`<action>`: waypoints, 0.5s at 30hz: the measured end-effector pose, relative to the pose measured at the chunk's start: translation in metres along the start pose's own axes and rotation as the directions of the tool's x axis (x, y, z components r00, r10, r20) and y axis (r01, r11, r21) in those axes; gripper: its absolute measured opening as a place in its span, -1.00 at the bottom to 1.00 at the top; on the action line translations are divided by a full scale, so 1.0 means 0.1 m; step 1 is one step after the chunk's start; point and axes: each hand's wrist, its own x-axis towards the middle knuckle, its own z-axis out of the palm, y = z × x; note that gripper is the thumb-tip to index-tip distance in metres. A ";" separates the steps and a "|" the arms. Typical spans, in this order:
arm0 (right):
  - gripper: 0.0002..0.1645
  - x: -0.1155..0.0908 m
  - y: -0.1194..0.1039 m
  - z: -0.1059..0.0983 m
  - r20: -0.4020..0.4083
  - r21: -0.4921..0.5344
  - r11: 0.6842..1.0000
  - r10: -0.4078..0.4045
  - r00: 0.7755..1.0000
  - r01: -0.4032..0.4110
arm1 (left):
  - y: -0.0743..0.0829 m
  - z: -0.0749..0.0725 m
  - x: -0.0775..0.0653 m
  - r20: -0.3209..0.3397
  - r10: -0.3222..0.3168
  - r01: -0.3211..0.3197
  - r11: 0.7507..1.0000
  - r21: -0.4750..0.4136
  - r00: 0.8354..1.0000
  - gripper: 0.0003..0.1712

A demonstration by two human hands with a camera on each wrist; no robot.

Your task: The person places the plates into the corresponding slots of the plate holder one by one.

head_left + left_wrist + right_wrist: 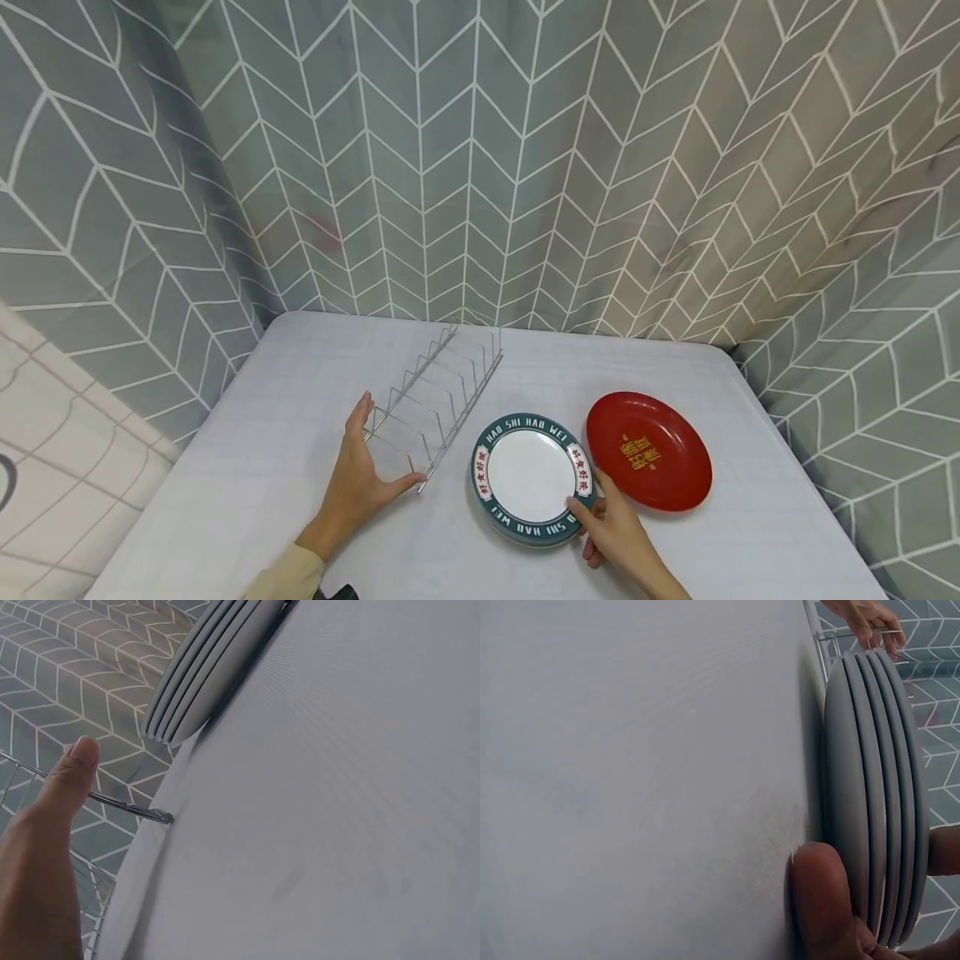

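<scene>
A wire dish rack with upright dividers stands on the table, running away from me. At its near end my left hand holds it, fingers along the left side and thumb at the near right corner. The thumb lies against the rack's wire in the left wrist view. A stack of several round plates, white with a green lettered rim, lies right of the rack. My right hand grips the stack's near right edge, thumb on the top rim. In the right wrist view, one finger sits low beside the stack, near the cloth.
A red oval dish with yellow characters lies right of the plates, close to my right hand. White cloth covers the table. A grey curtain with white lines hangs behind and at both sides. White tiles show at the left.
</scene>
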 end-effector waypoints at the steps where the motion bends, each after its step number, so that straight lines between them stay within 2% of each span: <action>1: 0.03 0.01 0.00 0.00 0.001 0.002 1.000 -0.005 1.000 0.005 | -0.01 0.00 -0.01 0.013 -0.017 0.017 1.000 -0.013 1.000 0.59; 6: -0.08 0.04 0.05 -0.01 -0.006 0.008 0.999 -0.031 0.999 0.031 | -0.03 0.00 -0.02 0.045 -0.057 0.059 0.998 -0.037 0.997 0.62; 15: -0.30 0.08 0.01 -0.09 -0.101 0.001 0.997 -0.071 0.992 0.071 | -0.04 0.01 -0.02 0.023 -0.041 0.042 0.997 -0.062 0.999 0.58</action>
